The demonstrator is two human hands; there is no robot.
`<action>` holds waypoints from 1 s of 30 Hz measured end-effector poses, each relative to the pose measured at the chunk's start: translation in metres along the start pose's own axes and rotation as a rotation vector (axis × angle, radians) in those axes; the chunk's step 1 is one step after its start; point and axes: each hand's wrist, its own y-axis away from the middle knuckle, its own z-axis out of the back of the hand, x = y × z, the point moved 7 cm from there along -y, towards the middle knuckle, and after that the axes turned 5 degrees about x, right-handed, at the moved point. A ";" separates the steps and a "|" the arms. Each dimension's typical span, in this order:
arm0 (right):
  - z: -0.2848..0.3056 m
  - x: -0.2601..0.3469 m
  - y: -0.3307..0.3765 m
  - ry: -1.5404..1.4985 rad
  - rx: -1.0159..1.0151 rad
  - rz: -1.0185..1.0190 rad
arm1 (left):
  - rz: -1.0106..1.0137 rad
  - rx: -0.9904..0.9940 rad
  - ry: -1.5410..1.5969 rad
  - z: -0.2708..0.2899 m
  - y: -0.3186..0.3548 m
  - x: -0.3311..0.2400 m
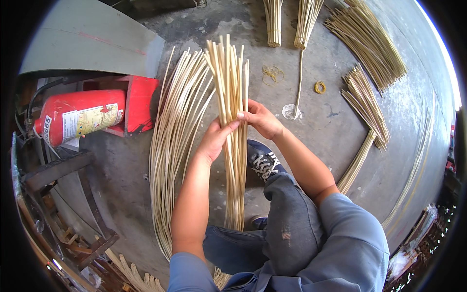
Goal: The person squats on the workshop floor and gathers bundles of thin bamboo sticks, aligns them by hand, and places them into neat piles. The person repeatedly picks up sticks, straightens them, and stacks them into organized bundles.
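Note:
Both my hands are wrapped round an upright bundle of pale rattan canes (235,160) in front of me. My left hand (217,136) grips its left side, with the thumb across the front. From the right side my right hand (261,119) closes on the same bundle, its thumb near the left one. The cane tops fan out a little above my hands. Just left of the bundle, a wide pile of loose canes (170,146) lies on the floor.
Left stands a red fire extinguisher (80,117) by a red box (141,104). Tied cane bundles (306,24) lie at the far side, larger heaps (369,44) at far right. Yellow bands (319,87) and a single cane (300,78) rest on the concrete. A dark frame (58,170) stands left.

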 end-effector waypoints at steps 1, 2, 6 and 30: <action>0.007 -0.004 0.003 -0.052 0.038 -0.014 | -0.026 0.007 -0.034 -0.012 -0.003 0.004; 0.008 -0.009 0.002 -0.099 0.052 -0.048 | -0.049 0.040 -0.040 -0.019 -0.003 0.009; 0.006 -0.008 0.005 -0.183 0.064 0.033 | -0.156 -0.118 -0.185 -0.026 -0.002 0.034; 0.024 -0.018 0.014 -0.102 -0.317 -0.049 | -0.106 -0.375 -0.051 -0.009 0.010 0.044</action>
